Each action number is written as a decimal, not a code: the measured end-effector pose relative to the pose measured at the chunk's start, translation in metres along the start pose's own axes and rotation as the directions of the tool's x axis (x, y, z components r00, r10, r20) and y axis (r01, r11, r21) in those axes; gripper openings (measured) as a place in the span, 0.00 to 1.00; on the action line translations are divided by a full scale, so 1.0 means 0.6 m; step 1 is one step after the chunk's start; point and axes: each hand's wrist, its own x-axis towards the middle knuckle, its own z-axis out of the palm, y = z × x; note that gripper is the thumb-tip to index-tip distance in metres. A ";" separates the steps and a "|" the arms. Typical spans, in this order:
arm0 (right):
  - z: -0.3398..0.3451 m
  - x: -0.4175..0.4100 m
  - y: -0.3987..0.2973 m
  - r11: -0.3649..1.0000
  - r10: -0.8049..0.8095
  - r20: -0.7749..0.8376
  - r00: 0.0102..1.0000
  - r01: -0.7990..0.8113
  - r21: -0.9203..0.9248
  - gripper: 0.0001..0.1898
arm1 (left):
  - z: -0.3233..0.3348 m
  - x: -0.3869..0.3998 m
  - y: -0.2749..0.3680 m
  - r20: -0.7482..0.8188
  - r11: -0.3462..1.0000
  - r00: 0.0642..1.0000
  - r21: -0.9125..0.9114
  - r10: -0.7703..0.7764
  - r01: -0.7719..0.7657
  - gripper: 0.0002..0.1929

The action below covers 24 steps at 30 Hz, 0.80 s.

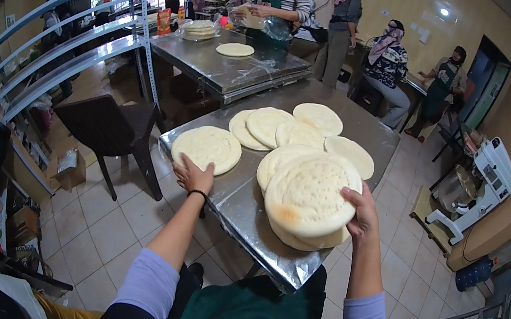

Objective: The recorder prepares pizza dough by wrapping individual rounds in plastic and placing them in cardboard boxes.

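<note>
My right hand (364, 213) grips the right edge of a pale round flatbread (313, 194), thumb on top. This one has a dimpled face, a raised rim and a browned patch. It is tilted above other flatbreads (277, 163), which it partly hides. My left hand (194, 177), fingers spread, touches the near edge of another flatbread (206, 149) lying at the table's left corner. Farther back, several more rounds overlap, among them a flatbread (318, 119) at the rear and a flatbread (350, 156) to the right. All rest on a metal-topped table (238, 202).
A second metal table (187, 54) behind holds a bagged stack of flatbreads (199, 28) and a single round (235, 49). A person (282, 1) there handles a plastic bag. To the left are a dark chair (109, 125) and metal shelving (76, 46); a stand mixer (479, 187) is right.
</note>
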 end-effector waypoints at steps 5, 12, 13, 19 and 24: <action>-0.003 0.001 -0.025 0.963 0.090 0.230 0.969 -0.143 0.227 0.29 | 0.004 -0.034 0.026 0.094 0.970 0.994 0.230 0.062 -0.082 0.47; -0.049 0.252 -0.119 0.937 -0.289 -0.159 0.944 0.313 0.153 0.30 | 0.009 -0.043 0.029 0.127 0.929 0.980 0.319 0.154 -0.187 0.47; -0.068 0.271 -0.122 0.980 -0.171 -0.291 0.941 0.193 0.049 0.34 | 0.015 -0.046 0.033 0.126 0.927 0.979 0.322 0.159 -0.192 0.47; -0.004 0.194 0.015 0.589 -0.045 0.023 0.999 0.045 -0.807 0.39 | -0.001 -0.032 0.016 0.122 0.912 0.985 0.380 0.119 -0.157 0.46; 0.022 0.141 0.033 -0.032 0.104 0.051 0.993 0.055 -0.998 0.43 | -0.003 -0.028 0.014 0.121 0.914 0.985 0.373 0.121 -0.158 0.45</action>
